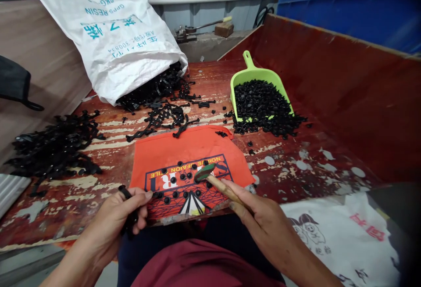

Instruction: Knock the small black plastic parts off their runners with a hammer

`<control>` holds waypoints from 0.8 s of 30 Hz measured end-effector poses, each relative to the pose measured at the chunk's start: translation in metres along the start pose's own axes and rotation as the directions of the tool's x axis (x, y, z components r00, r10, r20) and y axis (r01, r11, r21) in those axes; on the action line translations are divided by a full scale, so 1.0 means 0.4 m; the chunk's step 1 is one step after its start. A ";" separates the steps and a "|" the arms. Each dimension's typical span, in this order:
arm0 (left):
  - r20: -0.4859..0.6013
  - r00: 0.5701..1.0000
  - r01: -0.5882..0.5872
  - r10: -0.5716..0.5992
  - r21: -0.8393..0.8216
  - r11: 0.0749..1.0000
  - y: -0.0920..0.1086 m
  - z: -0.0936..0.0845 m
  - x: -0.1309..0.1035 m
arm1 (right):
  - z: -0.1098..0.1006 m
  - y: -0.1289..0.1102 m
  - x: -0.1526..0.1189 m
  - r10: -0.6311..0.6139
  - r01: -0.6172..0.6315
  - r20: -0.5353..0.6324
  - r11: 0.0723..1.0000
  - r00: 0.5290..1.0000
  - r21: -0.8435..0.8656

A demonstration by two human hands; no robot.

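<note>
My left hand (134, 208) is closed around black plastic strips (125, 191), which stick out above and below the fingers. Its thumb and forefinger reach the left edge of an orange printed cloth (158, 148). Several small round black plastic pieces (173, 180) lie spread over the print. In my right hand (259, 217) is a tool with a wooden handle (230, 190) and a rounded green head (204, 172). That head is over the cloth, among the round pieces; whether it touches one I cannot tell. What my left palm covers is hidden.
A white resin sack (121, 19) spills black parts (161, 86) onto the worn red table (108, 140). On the left is a heap of black strips (59, 146). A green dustpan (249, 74) full of small black pieces stands right of centre. Brown boards (329, 76) wall the right side.
</note>
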State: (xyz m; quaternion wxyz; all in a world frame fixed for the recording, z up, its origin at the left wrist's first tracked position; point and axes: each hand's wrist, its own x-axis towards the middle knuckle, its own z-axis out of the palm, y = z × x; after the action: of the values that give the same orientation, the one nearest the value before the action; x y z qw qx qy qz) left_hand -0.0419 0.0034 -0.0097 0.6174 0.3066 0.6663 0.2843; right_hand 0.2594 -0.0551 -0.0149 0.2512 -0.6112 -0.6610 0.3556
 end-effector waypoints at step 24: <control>0.009 0.999 -0.034 0.033 0.118 0.992 0.024 0.019 -0.008 | 0.004 -0.078 0.023 -0.183 0.188 0.045 0.962 0.982 -0.199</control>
State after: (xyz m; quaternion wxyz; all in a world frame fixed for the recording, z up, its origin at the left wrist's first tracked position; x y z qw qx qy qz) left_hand -0.0337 0.0075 -0.0009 0.5958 0.3545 0.6746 0.2536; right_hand 0.2374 -0.0461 0.0075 0.2113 -0.5643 -0.7512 0.2695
